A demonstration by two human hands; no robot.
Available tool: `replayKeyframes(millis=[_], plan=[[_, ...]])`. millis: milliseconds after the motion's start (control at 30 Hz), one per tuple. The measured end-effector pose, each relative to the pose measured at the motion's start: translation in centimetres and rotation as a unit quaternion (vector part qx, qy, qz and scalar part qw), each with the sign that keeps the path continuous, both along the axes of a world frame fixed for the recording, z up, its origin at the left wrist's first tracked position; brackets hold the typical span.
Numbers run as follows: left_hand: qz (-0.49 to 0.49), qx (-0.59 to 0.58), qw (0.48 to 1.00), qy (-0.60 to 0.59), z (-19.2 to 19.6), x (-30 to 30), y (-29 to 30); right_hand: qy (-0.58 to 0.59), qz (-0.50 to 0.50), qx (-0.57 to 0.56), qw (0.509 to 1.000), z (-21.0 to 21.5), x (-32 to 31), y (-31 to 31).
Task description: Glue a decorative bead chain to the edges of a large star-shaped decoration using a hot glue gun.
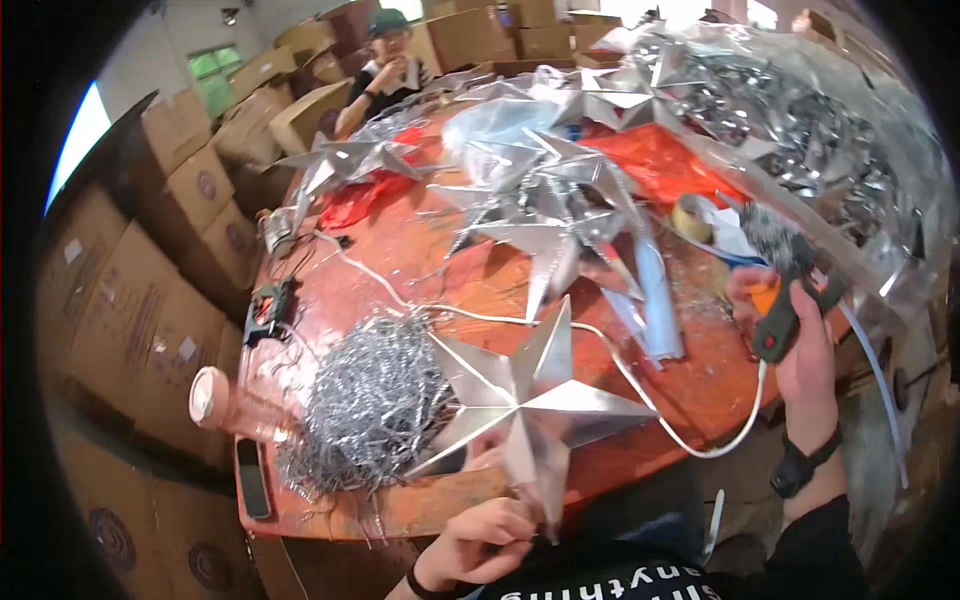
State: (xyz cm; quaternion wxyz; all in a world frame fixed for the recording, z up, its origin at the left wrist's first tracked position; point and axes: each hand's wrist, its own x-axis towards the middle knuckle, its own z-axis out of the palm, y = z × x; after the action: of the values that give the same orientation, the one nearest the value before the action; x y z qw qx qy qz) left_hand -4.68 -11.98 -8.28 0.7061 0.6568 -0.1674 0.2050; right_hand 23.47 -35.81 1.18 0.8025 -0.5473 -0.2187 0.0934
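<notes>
Now my left hand (480, 545) pinches the shiny silver foil star (530, 400) at the table's (400, 505) near edge; my right hand (805, 345) grips the green-handled glue gun (785, 300); its white cord (640, 385) could snag the star.

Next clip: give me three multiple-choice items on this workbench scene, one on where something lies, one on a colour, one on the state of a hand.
1. Where does the heap of silver tinsel lie relative to the silver star in the left hand?
A. to its left
B. to its right
C. on top of it

2. What colour is the table top?
A. blue
B. orange-red
C. white

3. What is the right hand doing?
A. resting flat on the table
B. gripping a glue gun
C. holding a phone

Answers:
1 A, the tinsel sits left of the star, by the table's left edge.
2 B, bare patches show orange-red.
3 B, the fingers wrap the gun's dark handle, while the left hand pinches the star's lower point.
</notes>
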Motion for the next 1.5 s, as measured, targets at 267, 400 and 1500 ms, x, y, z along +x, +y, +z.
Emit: replayKeyframes(millis=[267, 400, 1500], plan=[[0.149, 0.033, 0.981, -0.118, 4.9, 0.5, -0.6, 0.061, 0.129, -0.024, 0.989, -1.8, -0.5, 3.7], [0.052, 0.268, 0.948, -0.165, 10.6, -0.1, 4.1, 0.092, 0.109, -0.025, 0.989, -2.4, -1.0, 4.5], [0.244, 0.479, 0.706, -0.461, 17.1, 2.7, 2.6, 0.08, 0.123, -0.031, 0.989, -2.8, -2.2, 4.0]])
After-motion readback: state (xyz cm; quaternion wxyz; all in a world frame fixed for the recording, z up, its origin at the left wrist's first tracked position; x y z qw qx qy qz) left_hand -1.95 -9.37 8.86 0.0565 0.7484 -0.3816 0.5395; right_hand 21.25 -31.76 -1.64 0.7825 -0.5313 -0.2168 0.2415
